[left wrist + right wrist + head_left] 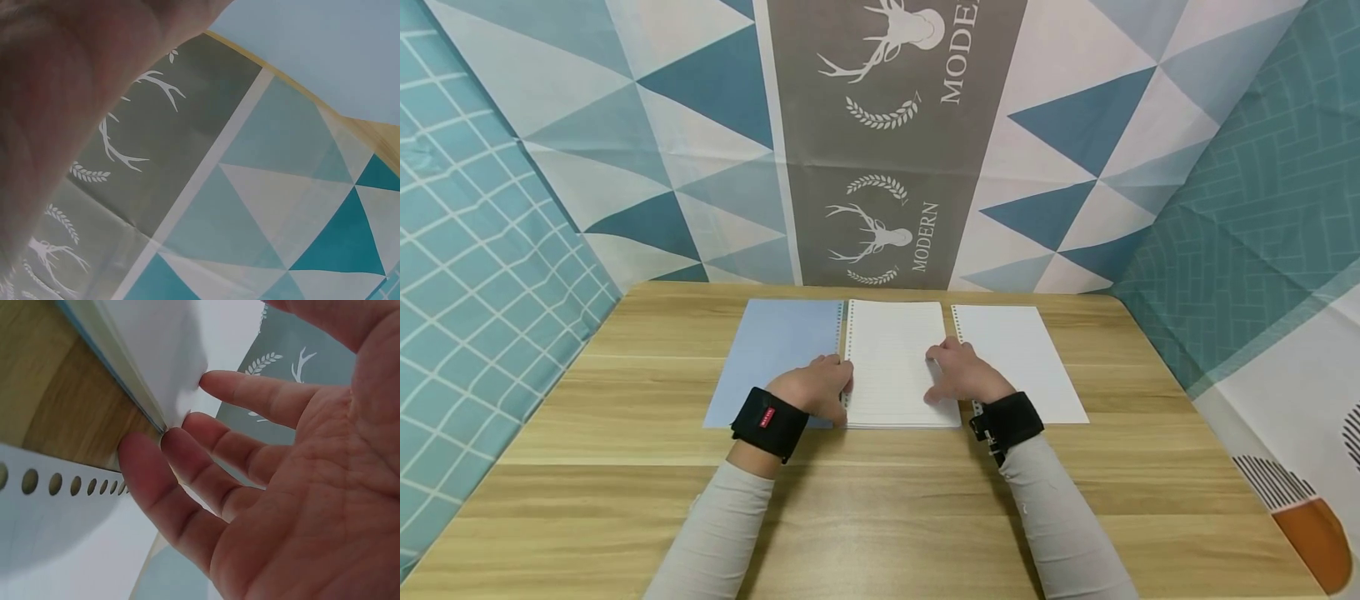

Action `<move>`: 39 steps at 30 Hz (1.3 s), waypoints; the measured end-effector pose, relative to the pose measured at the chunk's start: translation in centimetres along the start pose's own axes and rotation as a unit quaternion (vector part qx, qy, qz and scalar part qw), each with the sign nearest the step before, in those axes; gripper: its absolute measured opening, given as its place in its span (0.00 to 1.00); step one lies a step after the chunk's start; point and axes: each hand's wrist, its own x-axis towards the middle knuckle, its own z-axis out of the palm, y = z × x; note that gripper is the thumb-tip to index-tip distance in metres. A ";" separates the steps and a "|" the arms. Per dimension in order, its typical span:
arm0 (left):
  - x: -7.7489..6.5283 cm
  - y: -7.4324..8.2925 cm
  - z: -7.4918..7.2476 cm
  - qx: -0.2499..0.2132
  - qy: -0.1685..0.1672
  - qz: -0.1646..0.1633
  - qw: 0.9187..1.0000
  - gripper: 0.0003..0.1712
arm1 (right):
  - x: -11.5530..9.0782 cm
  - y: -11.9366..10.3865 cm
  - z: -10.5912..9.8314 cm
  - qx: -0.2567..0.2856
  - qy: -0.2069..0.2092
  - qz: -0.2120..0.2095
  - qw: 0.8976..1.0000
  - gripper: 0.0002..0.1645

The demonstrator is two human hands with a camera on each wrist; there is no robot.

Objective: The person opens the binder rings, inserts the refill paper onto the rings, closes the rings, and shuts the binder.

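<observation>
A stack of lined loose-leaf paper [895, 350] lies on the table, with punched holes down its left side. My left hand [814, 388] rests at the lower part of that holed edge, over the inner side of a blue punched cover sheet [771, 346]. On the opposite side, fingertips of my right hand [964, 373] touch the stack's right edge, its fingers spread and slightly bent in the right wrist view. Under my right wrist lies a white punched cover sheet [1026, 358]. In the left wrist view, my hand hides the stack.
The wooden table [625, 492] ends at a patterned cloth backdrop [880, 167] just behind the sheets. Blue-grid cloth [482, 250] borders the left side, and another cloth [1247, 275] hangs on the right. Narrow strips of wood separate the stack from both covers.
</observation>
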 end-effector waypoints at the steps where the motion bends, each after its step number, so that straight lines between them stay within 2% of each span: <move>1: 0.0 0.0 0.0 0.000 0.000 -0.001 1.000 0.21 | 0.0 0.0 0.0 -0.003 0.000 -0.001 1.000 0.39; 22: 0.1 0.8 0.2 0.015 0.005 -0.028 0.999 0.21 | 0.3 0.4 0.5 -0.008 0.010 -0.005 1.000 0.39; 39: 0.0 0.6 -0.1 0.004 -0.008 -0.022 1.000 0.20 | 0.3 0.4 0.4 -0.012 0.004 -0.007 1.000 0.40</move>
